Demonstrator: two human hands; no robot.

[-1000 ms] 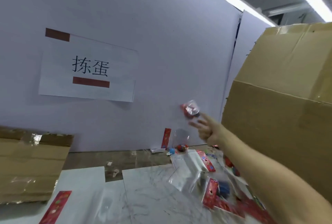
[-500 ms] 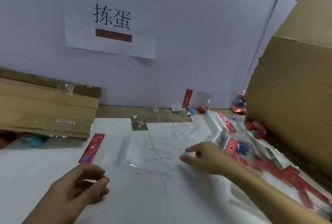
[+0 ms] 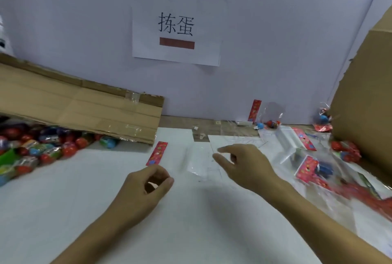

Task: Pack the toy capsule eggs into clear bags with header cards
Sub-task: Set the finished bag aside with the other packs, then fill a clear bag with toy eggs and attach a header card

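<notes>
A clear bag (image 3: 196, 158) with a red header card (image 3: 157, 153) lies flat on the white table (image 3: 84, 210) just beyond my hands. My left hand (image 3: 146, 187) hovers below the card with fingers loosely curled, holding nothing. My right hand (image 3: 244, 164) reaches over the bag's right side, fingers relaxed and spread, empty. A heap of toy capsule eggs (image 3: 40, 149) in red, blue and green lies at the left under a cardboard flap. A packed bag with a blue egg (image 3: 322, 120) lies against the large box at the far right.
A flattened cardboard flap (image 3: 80, 111) overhangs the eggs at left. A large cardboard box (image 3: 367, 98) stands at right, with packed bags (image 3: 345, 150), spare clear bags (image 3: 288, 138) and header cards (image 3: 307, 168) beside it. A paper sign (image 3: 177, 26) hangs on the wall.
My right hand tossed a packed bag toward the box, then dropped to the table. The view tilted down and left; my left hand came in and both hands moved nearer the clear bag.
</notes>
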